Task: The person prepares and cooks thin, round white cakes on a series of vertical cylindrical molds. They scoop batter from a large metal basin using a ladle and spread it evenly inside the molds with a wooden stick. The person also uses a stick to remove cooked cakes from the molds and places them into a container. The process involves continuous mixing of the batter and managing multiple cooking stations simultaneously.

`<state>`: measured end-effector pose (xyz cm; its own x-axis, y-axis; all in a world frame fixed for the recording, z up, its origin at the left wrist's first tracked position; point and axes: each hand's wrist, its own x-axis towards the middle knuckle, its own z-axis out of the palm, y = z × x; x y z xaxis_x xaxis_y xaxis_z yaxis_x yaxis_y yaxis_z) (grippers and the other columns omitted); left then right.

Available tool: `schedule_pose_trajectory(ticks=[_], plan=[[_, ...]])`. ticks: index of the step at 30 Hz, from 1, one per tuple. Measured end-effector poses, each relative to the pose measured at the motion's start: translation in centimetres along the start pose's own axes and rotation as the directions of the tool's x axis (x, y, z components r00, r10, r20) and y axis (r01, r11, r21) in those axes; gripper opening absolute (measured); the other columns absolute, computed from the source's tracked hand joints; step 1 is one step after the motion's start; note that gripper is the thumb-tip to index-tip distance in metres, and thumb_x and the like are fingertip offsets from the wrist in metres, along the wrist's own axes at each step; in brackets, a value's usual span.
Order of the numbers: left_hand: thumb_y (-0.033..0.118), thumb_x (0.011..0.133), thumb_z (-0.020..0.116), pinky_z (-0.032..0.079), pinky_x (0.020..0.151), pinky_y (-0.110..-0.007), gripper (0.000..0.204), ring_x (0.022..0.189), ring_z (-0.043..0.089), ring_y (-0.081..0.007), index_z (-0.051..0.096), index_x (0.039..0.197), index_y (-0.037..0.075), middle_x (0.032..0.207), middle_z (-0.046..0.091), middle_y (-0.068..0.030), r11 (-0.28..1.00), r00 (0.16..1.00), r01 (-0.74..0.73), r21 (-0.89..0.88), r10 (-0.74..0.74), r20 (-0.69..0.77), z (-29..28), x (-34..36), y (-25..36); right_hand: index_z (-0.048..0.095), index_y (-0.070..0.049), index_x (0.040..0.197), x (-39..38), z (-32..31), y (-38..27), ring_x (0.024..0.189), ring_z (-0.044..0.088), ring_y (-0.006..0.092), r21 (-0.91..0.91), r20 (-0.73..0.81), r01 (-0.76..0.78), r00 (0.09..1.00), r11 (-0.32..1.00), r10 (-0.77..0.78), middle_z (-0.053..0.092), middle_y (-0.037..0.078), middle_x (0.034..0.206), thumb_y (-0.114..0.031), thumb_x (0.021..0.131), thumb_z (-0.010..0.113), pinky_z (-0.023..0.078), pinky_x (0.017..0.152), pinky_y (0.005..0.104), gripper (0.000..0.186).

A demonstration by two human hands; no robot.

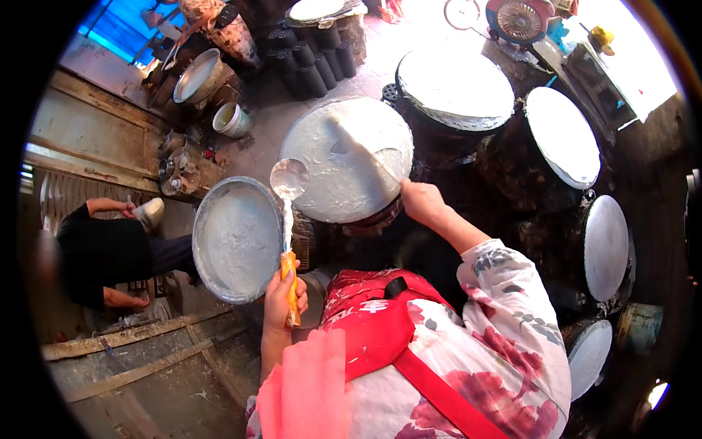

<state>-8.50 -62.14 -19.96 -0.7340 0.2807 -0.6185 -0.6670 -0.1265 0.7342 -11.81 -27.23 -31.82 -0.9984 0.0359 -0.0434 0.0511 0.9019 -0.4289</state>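
Observation:
My left hand (281, 298) is wrapped round the orange-yellow handle of a ladle (290, 178). Its bowl and neck are coated in white batter, and it hangs over the gap between a batter basin and a round griddle. The metal basin (205, 272) on the left holds thick white batter. Ahead of me the round griddle (314, 192) is covered with a white, uneven layer of batter. At its right edge my right hand (423, 202) is closed on a thin pale stick (385, 167) that reaches over the batter; its far end is hard to make out.
More round griddles with white tops (457, 88) curve round to my right. Dark cylindrical briquettes (311, 66) are stacked at the back, near a white bucket (232, 121) and a fan (519, 22). Another person in black (106, 252) is at the left, holding a pale container.

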Motion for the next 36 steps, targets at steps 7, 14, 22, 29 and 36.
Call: schedule_pose_trajectory(ticks=[7, 14, 22, 29, 36], plan=[[0.025, 0.095, 0.046, 0.035, 0.036, -0.023, 0.03, 0.042, 0.043, -0.0096, 0.044, 0.12, 0.009, 0.066, 0.046, -0.003, 0.996, 0.999, -0.007, 0.086, 0.01, -0.039, -0.3, 0.5, 0.4, 0.054, -0.001, 0.083, 3.4, -0.9, 3.7, 0.073, 0.064, 0.0368, -0.01, -0.101, -0.08, 0.992, 0.997, 0.078, 0.063, 0.021, 0.074, -0.009, 0.081, 0.047, 0.05, 0.062, 0.0468, 0.011], [0.026, 0.092, 0.052, 0.038, 0.037, -0.022, 0.023, 0.042, 0.046, -0.0093, 0.044, 0.105, 0.009, 0.066, 0.049, -0.0029, 0.981, 0.999, 0.0, 0.194, 0.006, -0.033, 1.3, 3.2, 1.8, 0.051, 0.0, 0.081, -0.5, -0.1, 1.1, 0.067, 0.064, 0.0349, -0.083, -0.042, -0.02, 0.999, 0.996, 0.017, 0.063, 0.019, 0.069, -0.006, 0.081, 0.048, 0.05, 0.056, 0.0446, 0.007], [0.027, 0.091, 0.053, 0.038, 0.038, -0.022, 0.02, 0.043, 0.047, -0.0088, 0.043, 0.097, 0.011, 0.065, 0.049, -0.0015, 0.966, 1.0, 0.003, 0.26, 0.0, -0.01, 2.5, 5.3, 1.9, 0.051, 0.0, 0.083, -5.1, 5.3, -7.2, 0.066, 0.063, 0.0393, 0.185, 0.025, -0.171, 0.985, 0.968, 0.169, 0.061, 0.022, 0.068, -0.011, 0.085, 0.047, 0.049, 0.059, 0.0491, 0.012], [0.027, 0.091, 0.054, 0.038, 0.037, -0.025, 0.021, 0.044, 0.047, -0.0108, 0.044, 0.103, 0.012, 0.066, 0.049, -0.0023, 0.995, 0.998, 0.066, 0.078, -0.066, -0.014, 1.8, 5.0, 2.6, 0.052, -0.001, 0.086, -3.1, 5.0, -6.1, 0.072, 0.061, 0.0412, 0.345, -0.072, -0.279, 0.944, 0.896, 0.322, 0.061, 0.024, 0.074, -0.022, 0.092, 0.042, 0.047, 0.064, 0.0514, 0.024], [0.025, 0.095, 0.048, 0.038, 0.04, -0.025, 0.023, 0.046, 0.045, -0.0109, 0.047, 0.111, 0.009, 0.066, 0.045, -0.002, 0.975, 0.99, 0.078, -0.207, -0.052, 0.13, 0.5, 5.1, 1.9, 0.051, 0.0, 0.087, -3.2, 6.5, -12.0, 0.069, 0.06, 0.0422, 0.425, 0.032, -0.109, 0.994, 0.898, 0.105, 0.061, 0.024, 0.074, -0.02, 0.09, 0.045, 0.047, 0.064, 0.0522, 0.022]])
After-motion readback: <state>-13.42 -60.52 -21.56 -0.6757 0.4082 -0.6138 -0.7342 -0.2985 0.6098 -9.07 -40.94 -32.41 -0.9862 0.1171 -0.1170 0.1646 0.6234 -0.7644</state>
